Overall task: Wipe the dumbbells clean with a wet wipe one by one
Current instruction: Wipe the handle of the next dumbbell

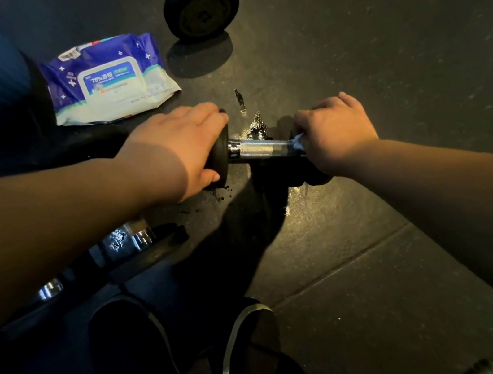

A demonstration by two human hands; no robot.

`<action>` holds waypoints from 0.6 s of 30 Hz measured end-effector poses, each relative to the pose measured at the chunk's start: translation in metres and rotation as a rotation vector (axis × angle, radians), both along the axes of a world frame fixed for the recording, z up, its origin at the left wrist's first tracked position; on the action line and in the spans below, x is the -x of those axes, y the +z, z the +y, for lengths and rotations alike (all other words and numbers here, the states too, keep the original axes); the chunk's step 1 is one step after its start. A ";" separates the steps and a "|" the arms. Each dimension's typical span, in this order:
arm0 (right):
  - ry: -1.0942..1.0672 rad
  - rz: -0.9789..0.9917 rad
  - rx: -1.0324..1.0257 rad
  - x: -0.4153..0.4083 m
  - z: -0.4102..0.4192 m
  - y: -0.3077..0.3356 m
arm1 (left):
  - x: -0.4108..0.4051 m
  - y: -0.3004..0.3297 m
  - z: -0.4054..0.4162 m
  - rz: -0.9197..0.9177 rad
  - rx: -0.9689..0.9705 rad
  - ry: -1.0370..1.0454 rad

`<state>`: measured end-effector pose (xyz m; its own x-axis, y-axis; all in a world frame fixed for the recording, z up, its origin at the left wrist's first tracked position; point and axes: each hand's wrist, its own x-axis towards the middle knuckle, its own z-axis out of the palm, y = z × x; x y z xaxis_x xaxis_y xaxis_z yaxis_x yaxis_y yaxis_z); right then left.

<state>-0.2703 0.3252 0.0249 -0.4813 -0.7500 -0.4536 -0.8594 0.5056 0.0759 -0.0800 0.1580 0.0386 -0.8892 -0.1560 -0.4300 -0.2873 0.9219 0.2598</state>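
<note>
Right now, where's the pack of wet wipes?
In the head view the wet wipes pack lies on the floor, upper left, just beyond the left hand.

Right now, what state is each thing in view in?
Left hand: grips the dumbbell's left head, steadying it.
Right hand: curled round the wipe on the bar.
Dumbbell: lying on the floor, bar partly bare.
Wipe: bunched under the right hand, only a white edge showing.
Wipe pack: flat on the floor, flap shut.
Second dumbbell: on the floor behind, untouched.
Floor: wet patches near the dumbbell.
</note>
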 end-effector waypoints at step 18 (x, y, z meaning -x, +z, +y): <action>-0.197 -0.242 0.464 -0.087 -0.018 -0.010 | -0.023 -0.007 0.021 0.256 -0.054 0.071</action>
<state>-0.1831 0.3071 0.0148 -0.5557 -0.8039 -0.2119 -0.7105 0.5916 -0.3809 -0.0572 0.1789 0.0319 -0.9577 -0.2047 -0.2022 -0.2694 0.8846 0.3807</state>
